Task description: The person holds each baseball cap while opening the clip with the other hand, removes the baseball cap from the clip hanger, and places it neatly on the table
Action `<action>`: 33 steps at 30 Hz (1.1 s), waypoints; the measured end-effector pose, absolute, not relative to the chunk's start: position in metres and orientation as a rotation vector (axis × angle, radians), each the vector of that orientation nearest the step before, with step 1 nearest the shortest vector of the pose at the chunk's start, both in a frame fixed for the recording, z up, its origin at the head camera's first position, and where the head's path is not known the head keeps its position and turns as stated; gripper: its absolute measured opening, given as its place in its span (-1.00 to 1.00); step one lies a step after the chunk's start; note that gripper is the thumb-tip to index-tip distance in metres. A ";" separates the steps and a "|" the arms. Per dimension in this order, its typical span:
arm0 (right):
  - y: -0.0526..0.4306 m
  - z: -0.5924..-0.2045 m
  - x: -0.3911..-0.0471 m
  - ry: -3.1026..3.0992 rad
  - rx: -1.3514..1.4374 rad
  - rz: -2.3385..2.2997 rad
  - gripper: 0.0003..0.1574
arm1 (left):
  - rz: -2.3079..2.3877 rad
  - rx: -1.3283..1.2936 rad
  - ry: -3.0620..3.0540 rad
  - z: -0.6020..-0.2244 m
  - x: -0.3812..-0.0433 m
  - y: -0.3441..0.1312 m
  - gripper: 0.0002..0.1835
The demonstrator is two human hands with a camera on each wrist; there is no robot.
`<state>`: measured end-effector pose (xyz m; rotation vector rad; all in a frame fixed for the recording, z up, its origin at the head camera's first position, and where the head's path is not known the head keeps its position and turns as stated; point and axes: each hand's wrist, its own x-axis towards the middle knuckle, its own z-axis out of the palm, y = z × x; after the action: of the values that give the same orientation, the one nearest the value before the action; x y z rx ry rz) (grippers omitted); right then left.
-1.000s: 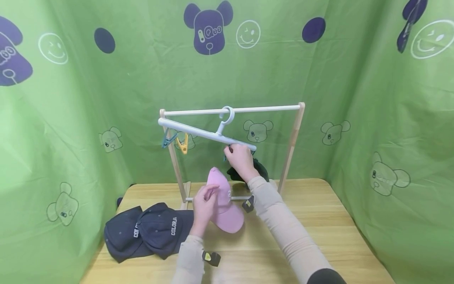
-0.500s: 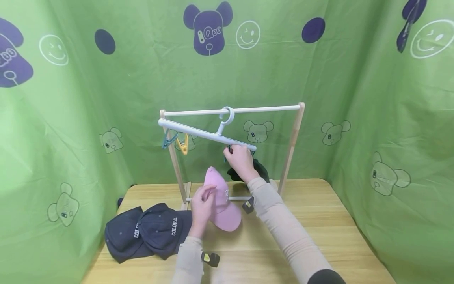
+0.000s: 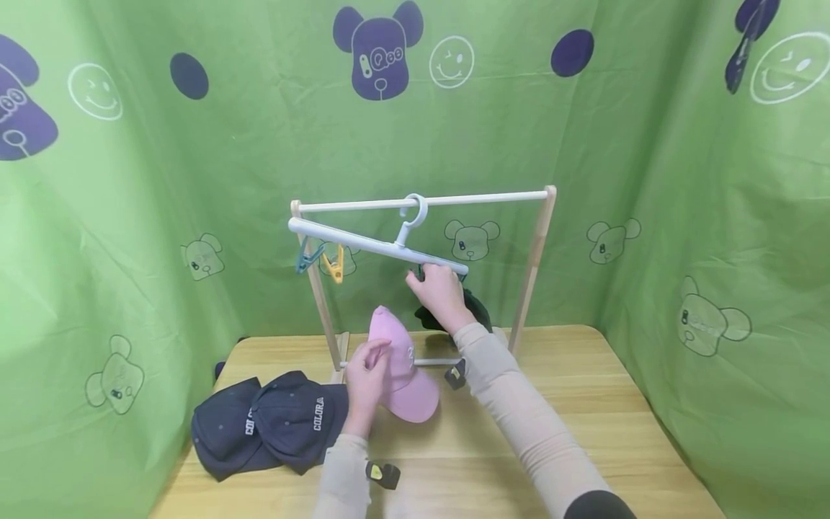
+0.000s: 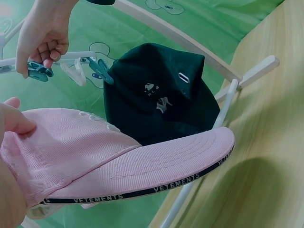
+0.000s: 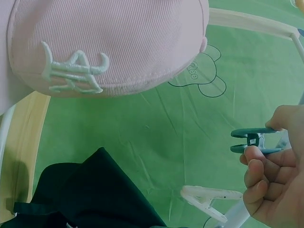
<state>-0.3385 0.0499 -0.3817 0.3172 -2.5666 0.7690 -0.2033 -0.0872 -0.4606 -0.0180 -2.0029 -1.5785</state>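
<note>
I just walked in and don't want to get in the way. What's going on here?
A person is working with caps at a small rack. Their left hand holds a pink cap below the tilted hanger, not clipped to it. Their right hand pinches a teal clip near the hanger's lower end. Beside that, a dark green cap hangs from another teal clip. More dark caps lie on the table.

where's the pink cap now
In the head view, the pink cap is held in the left hand, below the tilted hanger and right of the navy caps.
</note>
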 end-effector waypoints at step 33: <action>0.048 -0.382 -0.337 -2.545 0.309 0.737 -0.49 | -1.565 0.136 -1.907 -0.510 -0.220 -0.103 -0.72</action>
<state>-0.3373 0.0481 -0.3824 0.3090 -2.5453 0.7373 -0.2202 -0.1026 -0.5097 0.1355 -1.9074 -1.5648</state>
